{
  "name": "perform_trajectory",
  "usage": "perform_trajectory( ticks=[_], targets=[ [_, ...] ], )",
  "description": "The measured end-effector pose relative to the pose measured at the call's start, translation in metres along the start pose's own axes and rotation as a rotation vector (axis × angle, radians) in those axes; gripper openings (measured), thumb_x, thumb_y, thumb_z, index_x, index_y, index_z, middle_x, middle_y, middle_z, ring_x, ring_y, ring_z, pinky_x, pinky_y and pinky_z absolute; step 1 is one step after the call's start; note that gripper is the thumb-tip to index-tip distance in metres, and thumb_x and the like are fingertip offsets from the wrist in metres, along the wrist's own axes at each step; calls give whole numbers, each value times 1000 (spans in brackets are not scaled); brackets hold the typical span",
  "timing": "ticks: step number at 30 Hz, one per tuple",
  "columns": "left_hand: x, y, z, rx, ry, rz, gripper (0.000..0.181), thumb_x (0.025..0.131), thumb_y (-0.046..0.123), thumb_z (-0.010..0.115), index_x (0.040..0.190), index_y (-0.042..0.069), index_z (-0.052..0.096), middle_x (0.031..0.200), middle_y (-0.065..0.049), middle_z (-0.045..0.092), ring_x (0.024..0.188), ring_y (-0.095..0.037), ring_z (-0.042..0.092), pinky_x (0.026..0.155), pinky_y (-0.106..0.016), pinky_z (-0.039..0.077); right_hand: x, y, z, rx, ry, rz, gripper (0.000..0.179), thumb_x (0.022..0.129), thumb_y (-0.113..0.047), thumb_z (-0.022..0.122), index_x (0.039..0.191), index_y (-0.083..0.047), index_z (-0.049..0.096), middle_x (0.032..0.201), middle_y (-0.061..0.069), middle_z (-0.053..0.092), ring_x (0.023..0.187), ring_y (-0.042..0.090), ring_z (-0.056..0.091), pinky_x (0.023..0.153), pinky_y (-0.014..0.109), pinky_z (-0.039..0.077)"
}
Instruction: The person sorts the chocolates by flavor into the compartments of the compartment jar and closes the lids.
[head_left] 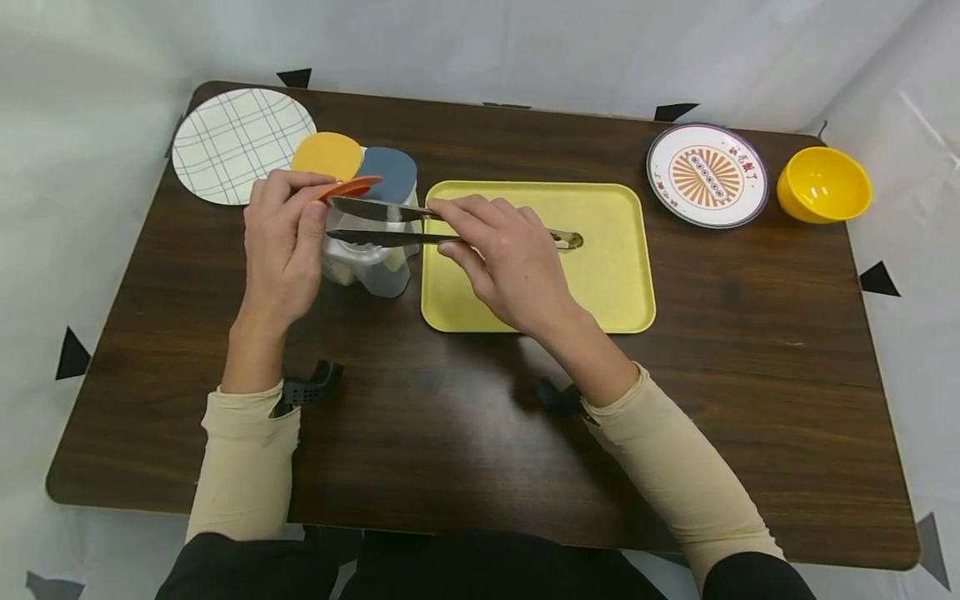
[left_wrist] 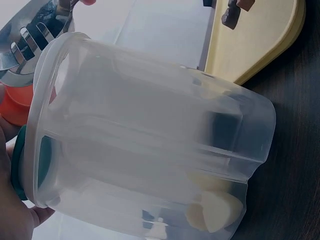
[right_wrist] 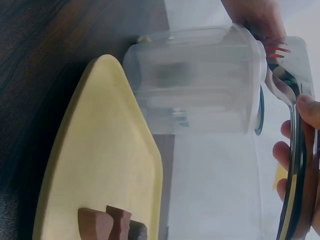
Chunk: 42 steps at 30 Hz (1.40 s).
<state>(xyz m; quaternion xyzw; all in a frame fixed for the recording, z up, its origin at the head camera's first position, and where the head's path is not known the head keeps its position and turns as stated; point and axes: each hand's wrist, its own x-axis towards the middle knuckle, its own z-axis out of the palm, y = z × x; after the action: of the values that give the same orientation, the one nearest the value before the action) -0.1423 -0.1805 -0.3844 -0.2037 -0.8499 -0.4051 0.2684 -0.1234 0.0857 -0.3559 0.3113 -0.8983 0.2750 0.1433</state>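
Note:
My left hand (head_left: 281,242) holds up the orange lid (head_left: 352,187) of a clear, lobed plastic container (head_left: 384,277). Other lids on it are a yellow lid (head_left: 327,156), a blue lid (head_left: 390,173) and a green lid (left_wrist: 19,165). Pale pieces (left_wrist: 220,210) and a dark piece (left_wrist: 225,131) show through its walls. With my right hand (head_left: 513,262) I grip metal tongs (head_left: 386,238), their slotted tips spread over the container top beside the raised lid. In the left wrist view nothing shows between the tips.
Beneath my right hand lies a yellow tray (head_left: 607,292) bearing several brown pieces (right_wrist: 95,225). A checked plate (head_left: 232,146) sits back left. Toward the back right are a patterned plate (head_left: 707,176) and a yellow bowl (head_left: 823,185), all on a dark wooden table (head_left: 720,400).

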Motion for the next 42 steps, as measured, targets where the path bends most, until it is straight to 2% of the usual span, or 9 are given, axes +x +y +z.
perform_trajectory(
  ticks=[6, 11, 17, 23, 30, 34, 42],
  targets=[
    [1, 0, 0, -2, 3, 6, 51, 102, 38, 41, 106, -1, 73, 117, -13, 62, 101, -33, 47, 89, -39, 29, -3, 2, -3, 17, -20, 15, 45, 96, -26, 64, 139, -16, 57, 127, -1, 63, 100, 22, 58, 76, 39, 40],
    [1, 0, 0, 10, -2, 1, 52, 103, 40, 41, 108, 0, 73, 116, -15, 62, 99, -34, 47, 87, -39, 29, -11, 15, -13, 50, -9, 42, 48, 94, -26, 67, 140, -15, 56, 123, 1, 63, 97, 24, 57, 76, 42, 41],
    [1, 0, 0, 7, 14, -3, 53, 102, 43, 41, 108, 1, 74, 114, -15, 62, 98, -35, 49, 85, -39, 30, -28, 46, -39, 116, 37, 178, 51, 95, -22, 66, 143, -14, 53, 124, 5, 61, 100, 23, 61, 77, 41, 44],
    [1, 1, 1, -4, 12, -27, 50, 101, 41, 44, 108, 2, 74, 115, -13, 62, 98, -33, 48, 85, -38, 30, -48, 79, -55, 62, -40, 343, 51, 97, -24, 63, 146, -17, 49, 134, 4, 56, 106, 25, 60, 72, 45, 41],
    [1, 0, 2, -1, 1, -12, 47, 101, 37, 43, 109, 2, 74, 115, -13, 62, 98, -33, 48, 85, -38, 30, -70, 108, -50, -64, -160, 450, 52, 97, -30, 62, 145, -16, 49, 133, 10, 57, 104, 32, 61, 75, 54, 44],
    [1, -1, 2, -1, 15, -3, 52, 101, 43, 42, 109, 2, 74, 115, -13, 63, 98, -34, 48, 86, -38, 30, -80, 118, -41, -118, -214, 465, 52, 96, -29, 64, 143, -14, 51, 131, 12, 59, 103, 34, 61, 78, 58, 44],
    [1, 0, 1, 3, 14, -16, 53, 101, 43, 42, 108, 2, 74, 115, -13, 62, 100, -33, 48, 87, -38, 30, -89, 126, -27, -132, -269, 473, 53, 94, -29, 66, 143, -14, 52, 132, 10, 59, 107, 35, 60, 82, 59, 43]
  ],
)
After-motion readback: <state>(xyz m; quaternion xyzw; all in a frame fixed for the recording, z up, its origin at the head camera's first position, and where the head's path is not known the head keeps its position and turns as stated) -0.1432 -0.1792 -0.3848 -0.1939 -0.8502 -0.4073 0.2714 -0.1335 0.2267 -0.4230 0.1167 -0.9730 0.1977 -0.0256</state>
